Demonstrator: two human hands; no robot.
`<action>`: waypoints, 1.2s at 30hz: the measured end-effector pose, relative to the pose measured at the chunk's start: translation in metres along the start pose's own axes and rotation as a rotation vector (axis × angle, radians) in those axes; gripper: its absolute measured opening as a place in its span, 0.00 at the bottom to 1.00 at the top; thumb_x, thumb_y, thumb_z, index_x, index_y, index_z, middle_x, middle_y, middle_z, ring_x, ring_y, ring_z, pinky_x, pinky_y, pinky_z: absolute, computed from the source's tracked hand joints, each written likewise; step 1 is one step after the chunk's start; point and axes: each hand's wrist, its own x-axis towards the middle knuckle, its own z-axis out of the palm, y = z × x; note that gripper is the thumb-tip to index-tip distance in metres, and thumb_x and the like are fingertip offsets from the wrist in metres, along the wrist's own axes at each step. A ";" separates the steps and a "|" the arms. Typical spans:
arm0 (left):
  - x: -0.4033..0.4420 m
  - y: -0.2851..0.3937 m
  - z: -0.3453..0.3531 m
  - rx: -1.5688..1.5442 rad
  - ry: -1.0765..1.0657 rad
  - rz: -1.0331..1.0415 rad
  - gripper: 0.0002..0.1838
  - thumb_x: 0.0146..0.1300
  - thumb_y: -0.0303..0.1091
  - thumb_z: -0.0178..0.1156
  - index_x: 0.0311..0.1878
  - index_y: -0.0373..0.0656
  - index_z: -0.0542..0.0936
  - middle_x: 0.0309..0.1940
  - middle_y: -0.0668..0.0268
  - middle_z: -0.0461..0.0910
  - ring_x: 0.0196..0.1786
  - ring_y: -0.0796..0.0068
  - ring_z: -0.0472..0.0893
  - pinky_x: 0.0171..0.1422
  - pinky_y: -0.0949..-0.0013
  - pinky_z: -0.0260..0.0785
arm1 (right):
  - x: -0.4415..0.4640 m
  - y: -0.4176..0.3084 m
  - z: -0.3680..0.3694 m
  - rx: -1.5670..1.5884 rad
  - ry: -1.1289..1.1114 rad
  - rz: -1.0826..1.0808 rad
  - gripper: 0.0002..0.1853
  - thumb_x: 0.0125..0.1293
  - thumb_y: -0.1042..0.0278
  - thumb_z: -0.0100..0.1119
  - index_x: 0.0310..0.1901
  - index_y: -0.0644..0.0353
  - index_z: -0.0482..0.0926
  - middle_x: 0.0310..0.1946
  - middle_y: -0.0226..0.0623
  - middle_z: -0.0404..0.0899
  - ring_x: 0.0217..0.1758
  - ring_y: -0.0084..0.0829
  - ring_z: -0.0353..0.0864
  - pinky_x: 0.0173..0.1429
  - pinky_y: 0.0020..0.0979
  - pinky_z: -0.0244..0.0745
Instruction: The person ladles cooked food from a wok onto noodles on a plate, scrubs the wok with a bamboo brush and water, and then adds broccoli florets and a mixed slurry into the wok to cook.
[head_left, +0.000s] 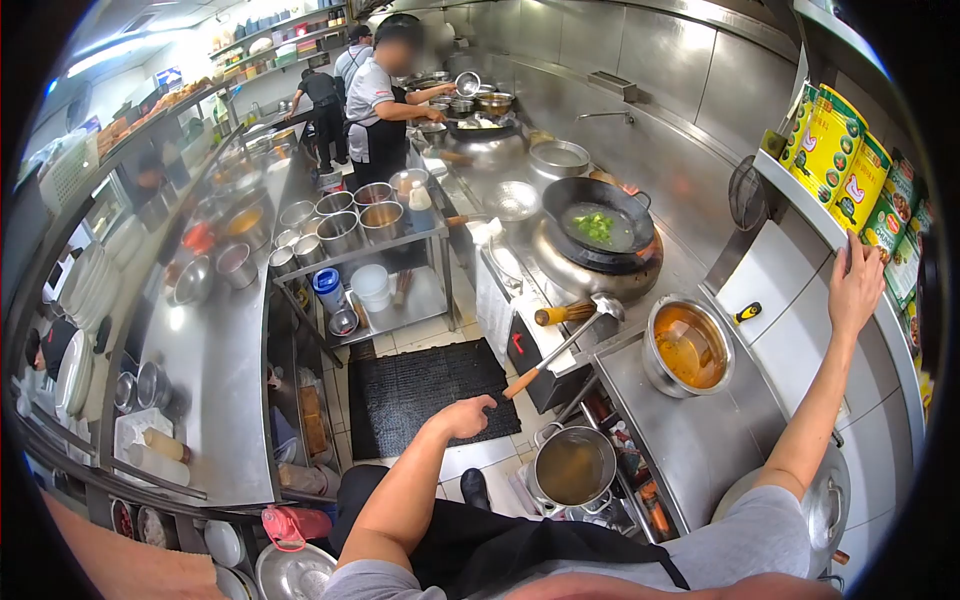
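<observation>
My right hand (858,280) is raised at the shelf on the right, its fingers at the shelf edge just below the yellow packets (860,185). Whether it grips anything there is hard to tell. My left hand (466,417) hangs near the middle with its fingers curled, close to the wooden handle of a ladle (568,345); a gap shows between them. The ladle lies across the counter edge beside a bamboo brush (565,314). Beyond it, a black wok (597,222) holds chopped greens (594,227) in liquid. A steel pot (687,346) of orange-brown liquid stands on the counter.
A pot of brownish liquid (575,466) stands low before me. Steel pots (341,232) fill a cart to the left, above a black floor mat (425,385). A person in a black apron (378,110) works at another wok farther back, with two more people behind.
</observation>
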 end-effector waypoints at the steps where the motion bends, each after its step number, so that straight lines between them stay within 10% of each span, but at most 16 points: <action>1: 0.003 -0.003 0.002 0.023 0.017 0.037 0.27 0.56 0.29 0.53 0.62 0.43 0.71 0.48 0.48 0.81 0.53 0.51 0.79 0.58 0.58 0.71 | 0.000 0.000 0.000 0.008 -0.004 0.004 0.17 0.68 0.60 0.54 0.56 0.50 0.78 0.44 0.36 0.73 0.51 0.38 0.74 0.52 0.40 0.67; 36: -0.014 -0.018 0.009 0.040 0.053 0.005 0.27 0.54 0.28 0.53 0.61 0.42 0.72 0.52 0.46 0.78 0.57 0.49 0.77 0.63 0.57 0.67 | -0.005 0.024 0.028 -0.003 0.029 -0.068 0.18 0.70 0.58 0.52 0.60 0.45 0.76 0.44 0.36 0.75 0.50 0.38 0.77 0.50 0.41 0.71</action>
